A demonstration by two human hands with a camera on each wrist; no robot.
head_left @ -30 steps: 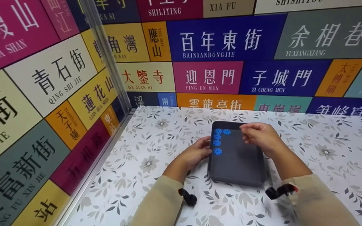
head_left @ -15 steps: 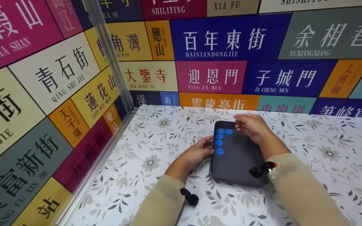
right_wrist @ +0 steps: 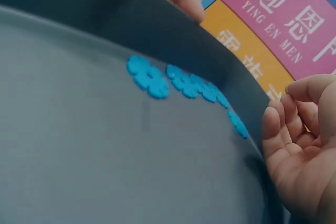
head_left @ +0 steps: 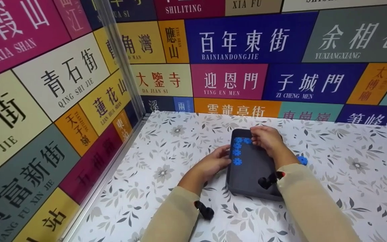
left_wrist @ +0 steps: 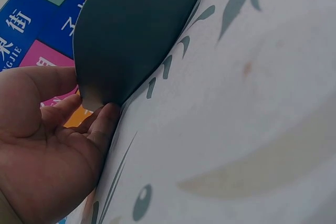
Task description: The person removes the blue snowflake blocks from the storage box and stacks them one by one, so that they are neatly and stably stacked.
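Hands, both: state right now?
Left hand: open, touching the side of the tray.
Right hand: bent at the tray's far edge; can't tell whether it holds anything.

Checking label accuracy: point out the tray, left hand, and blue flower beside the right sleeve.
Tray [head_left: 246,176]: head view, bare floor.
Left hand [head_left: 213,164]: head view, back of hand.
Blue flower [head_left: 302,160]: head view, exposed middle.

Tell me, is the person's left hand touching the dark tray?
Touching: the left wrist view shows the left hand with fingertips against the outside of the dark tray.
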